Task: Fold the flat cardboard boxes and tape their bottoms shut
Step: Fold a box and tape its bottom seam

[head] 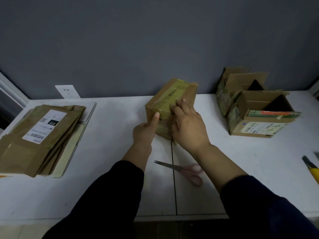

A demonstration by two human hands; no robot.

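Note:
A folded brown cardboard box (174, 94) stands bottom-up at the table's middle, a shiny strip of tape running along its top seam and down the near side. My left hand (146, 130) holds the box's near left corner, thumb pressed up against the tape end. My right hand (188, 125) lies over the near right edge, fingers flat on the tape on top. A stack of flat cardboard boxes (39, 138) with a white shipping label lies at the left.
Two folded boxes (259, 116) with open tops stand at the right rear. Pink-handled scissors (183, 169) lie near the table's front between my forearms. A yellow and black tool (310, 166) pokes in at the right edge. A wall socket (67, 91) sits behind the table.

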